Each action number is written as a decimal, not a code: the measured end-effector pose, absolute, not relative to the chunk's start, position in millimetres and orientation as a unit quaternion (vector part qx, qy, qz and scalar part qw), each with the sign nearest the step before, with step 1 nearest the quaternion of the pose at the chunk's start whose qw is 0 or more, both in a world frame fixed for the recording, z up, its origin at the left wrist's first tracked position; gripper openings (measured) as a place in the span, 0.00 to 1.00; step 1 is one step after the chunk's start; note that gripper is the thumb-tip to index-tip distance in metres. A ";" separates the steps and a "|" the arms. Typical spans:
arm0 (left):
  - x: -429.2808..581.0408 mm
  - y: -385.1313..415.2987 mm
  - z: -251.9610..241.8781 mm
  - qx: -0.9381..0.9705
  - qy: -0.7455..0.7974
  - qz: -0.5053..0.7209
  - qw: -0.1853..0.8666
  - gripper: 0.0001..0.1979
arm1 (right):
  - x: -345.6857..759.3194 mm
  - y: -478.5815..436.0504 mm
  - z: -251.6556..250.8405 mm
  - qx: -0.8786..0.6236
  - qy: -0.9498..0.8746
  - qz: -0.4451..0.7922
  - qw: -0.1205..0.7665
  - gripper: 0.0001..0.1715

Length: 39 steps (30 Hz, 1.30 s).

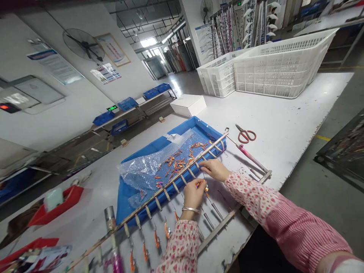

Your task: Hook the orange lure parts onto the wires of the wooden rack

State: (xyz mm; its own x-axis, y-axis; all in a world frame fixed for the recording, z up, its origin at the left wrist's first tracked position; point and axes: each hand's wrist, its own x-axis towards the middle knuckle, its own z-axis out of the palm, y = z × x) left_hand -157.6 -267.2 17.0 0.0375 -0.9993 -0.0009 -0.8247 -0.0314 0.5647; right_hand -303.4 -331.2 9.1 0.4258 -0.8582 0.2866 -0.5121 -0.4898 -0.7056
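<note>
Clock centred on the hands, 12 at top of view. An orange piece is pinched in the fingertips of the left hand, just below the rack rail; probably kept short in the grip so that its small end can be steered. The right hand is set at about 1, fingers curled in at the rail's pegs; whether a hook or peg is gripped there is hidden, cannot tell. Hands are kept close together, apparently so that fine work is shared at one peg.

The rail is run from 1–2 down to 8, passing over the near edge of the blue tray; raised this way, seemingly, so pieces can dangle clear. At 7–8, hanging pieces are spaced along it, one to a peg as far as can be seen, likely to stop tangling. Loose pieces are spread at 10 on a plastic bag in the tray, within easy reach of the left hand, presumably for supply.

Scissors are laid at 1–2, beyond the rack's end, out of the way yet reachable. A white box is parked near 12, white baskets at 1, both left outside the working area.
</note>
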 end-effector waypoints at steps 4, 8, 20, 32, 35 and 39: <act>-161.5 -270.2 19.3 0.662 -0.688 -0.226 0.195 0.13 | -332.5 -286.3 -4.6 -0.852 0.445 -0.127 0.246 0.15; -170.9 -269.4 20.7 0.648 -0.705 -0.220 0.186 0.14 | -340.8 -253.4 -23.8 -0.847 0.443 -0.100 0.275 0.09; -171.1 -249.5 12.5 0.606 -0.751 -0.197 0.171 0.14 | -336.4 -242.9 -40.1 -0.719 0.475 -0.291 0.415 0.07; -172.8 -249.0 14.5 0.602 -0.747 -0.210 0.187 0.15 | -336.8 -246.0 -41.5 -0.693 0.453 -0.312 0.466 0.10; -173.6 -248.0 14.2 0.600 -0.749 -0.212 0.185 0.15 | -336.7 -246.8 -42.9 -0.687 0.438 -0.315 0.487 0.11; -172.7 -251.3 9.8 0.611 -0.743 -0.196 0.191 0.14 | -339.9 -247.7 -43.6 -0.671 0.420 -0.297 0.535 0.09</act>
State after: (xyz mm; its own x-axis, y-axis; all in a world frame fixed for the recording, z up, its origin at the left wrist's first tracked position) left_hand -172.7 -251.3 9.8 -0.1794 -0.9828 0.0449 -0.8327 0.1760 0.5251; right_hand -339.9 -247.7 -43.6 0.4714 -0.8805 -0.0502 -0.2448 -0.0760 -0.9666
